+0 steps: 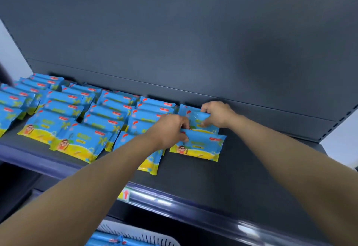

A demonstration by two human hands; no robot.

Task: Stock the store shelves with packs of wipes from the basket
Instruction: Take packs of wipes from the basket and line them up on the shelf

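Note:
Several rows of blue-and-yellow wipe packs (77, 143) lie overlapping on the dark shelf (242, 168), filling its left and middle. At the right end of the rows, my left hand (170, 131) grips the top edge of the front pack (201, 147). My right hand (217, 115) pinches the rear pack (193, 118), which leans just behind the front one. A pale basket (139, 236) with more blue packs (108, 241) shows at the bottom edge, below the shelf.
The shelf's dark back panel (193, 42) rises behind the packs. A bare stretch of shelf lies right of my hands. Along the front runs a glossy price rail (174, 201) with a yellow tag bearing a red arrow (125, 194). A perforated upright (337, 121) bounds the right side.

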